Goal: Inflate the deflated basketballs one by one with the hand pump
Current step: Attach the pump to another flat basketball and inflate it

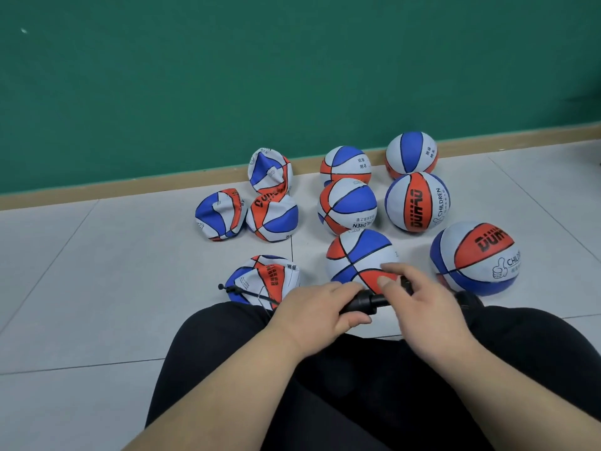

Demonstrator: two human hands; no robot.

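Observation:
A black hand pump [366, 302] lies across my lap between both hands. My left hand [320, 312] grips its barrel. My right hand [419, 299] holds the handle end, fingers curled round it. A thin black hose [242, 291] runs left from the pump to a crumpled deflated ball [263, 276] by my left knee. Three more deflated red, white and blue balls [271, 218] sit further back on the left. Several round inflated balls stand on the right; the nearest one [361, 260] is just beyond my hands.
I sit on a grey tiled floor [97, 271] with my black-trousered legs [325, 385] in front. A green wall [292, 76] with a tan skirting board runs behind the balls. An inflated ball [474, 258] lies close to my right knee.

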